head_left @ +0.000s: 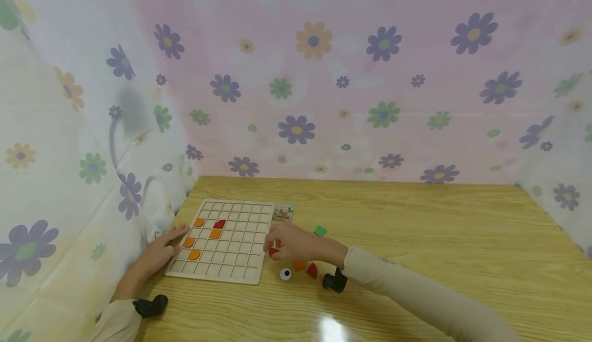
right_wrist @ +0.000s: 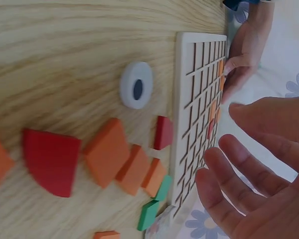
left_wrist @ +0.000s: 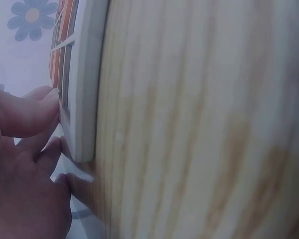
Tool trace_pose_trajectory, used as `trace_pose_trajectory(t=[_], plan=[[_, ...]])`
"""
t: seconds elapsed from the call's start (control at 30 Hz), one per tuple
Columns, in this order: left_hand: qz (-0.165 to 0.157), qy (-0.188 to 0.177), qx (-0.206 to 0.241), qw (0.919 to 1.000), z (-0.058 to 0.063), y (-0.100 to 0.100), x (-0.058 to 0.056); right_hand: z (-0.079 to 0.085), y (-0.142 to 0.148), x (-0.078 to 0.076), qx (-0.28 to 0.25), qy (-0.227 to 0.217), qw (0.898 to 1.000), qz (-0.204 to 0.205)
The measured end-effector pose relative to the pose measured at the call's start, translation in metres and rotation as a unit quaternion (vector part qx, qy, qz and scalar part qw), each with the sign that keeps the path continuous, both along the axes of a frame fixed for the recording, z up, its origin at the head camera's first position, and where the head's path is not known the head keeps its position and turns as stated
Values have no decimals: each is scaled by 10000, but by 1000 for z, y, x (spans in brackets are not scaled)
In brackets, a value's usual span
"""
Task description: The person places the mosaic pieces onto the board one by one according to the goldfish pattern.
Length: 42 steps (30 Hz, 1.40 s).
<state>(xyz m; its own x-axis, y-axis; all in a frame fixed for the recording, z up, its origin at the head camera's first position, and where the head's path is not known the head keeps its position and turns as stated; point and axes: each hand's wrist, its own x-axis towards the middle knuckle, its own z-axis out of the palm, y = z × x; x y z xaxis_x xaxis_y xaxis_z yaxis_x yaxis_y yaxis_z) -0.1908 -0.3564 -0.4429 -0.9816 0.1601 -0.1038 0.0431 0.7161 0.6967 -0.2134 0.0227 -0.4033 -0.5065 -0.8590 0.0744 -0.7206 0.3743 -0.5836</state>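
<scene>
A pale wooden grid board [head_left: 231,275] lies at the left of the table. Orange discs [head_left: 194,254], an orange square [head_left: 215,233] and a red rounded piece [head_left: 219,224] sit in its cells. The left hand [head_left: 159,252] touches the board's left edge with outstretched fingers. Past the right edge, the right hand [head_left: 293,242] hovers over loose pieces, its thumb apart from its fingers and nothing between them. Below it in the right wrist view are a small red piece [right_wrist: 163,133], an orange square [right_wrist: 107,152] and a larger red quarter-round [right_wrist: 52,162].
A white eye disc [head_left: 285,273] lies by the board's lower right corner. Farther back are a green square [head_left: 320,230] and a small patterned card [head_left: 283,212] against the board. Flowered cloth [head_left: 342,100] rises behind the wooden table [head_left: 416,239] and along its left side.
</scene>
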Motion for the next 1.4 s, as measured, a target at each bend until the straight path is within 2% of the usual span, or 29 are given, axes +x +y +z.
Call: trace_pose_trajectory(t=[0.3, 0.5, 0.73, 0.87, 1.0, 1.2, 1.4], plan=[[9, 47, -9, 10000, -1, 1, 1, -16, 18, 14, 112, -10, 9997, 225], [17, 48, -101, 9999, -1, 1, 1, -26, 25, 19, -88, -46, 9988, 472], [27, 22, -163, 9999, 0, 2, 1, -32, 25, 23, -302, 393, 9958, 766], [30, 29, -181, 9998, 0, 2, 0, -33, 25, 24, -398, 354, 9948, 866], [42, 33, -155, 9999, 0, 1, 0, -35, 25, 25, -369, 287, 9955, 826], [25, 30, -114, 9999, -2, -1, -1, -37, 24, 28, 134, 651, 9965, 498], [41, 66, -120, 9999, -2, -1, -1, -37, 24, 30, 9, 573, 9954, 768]])
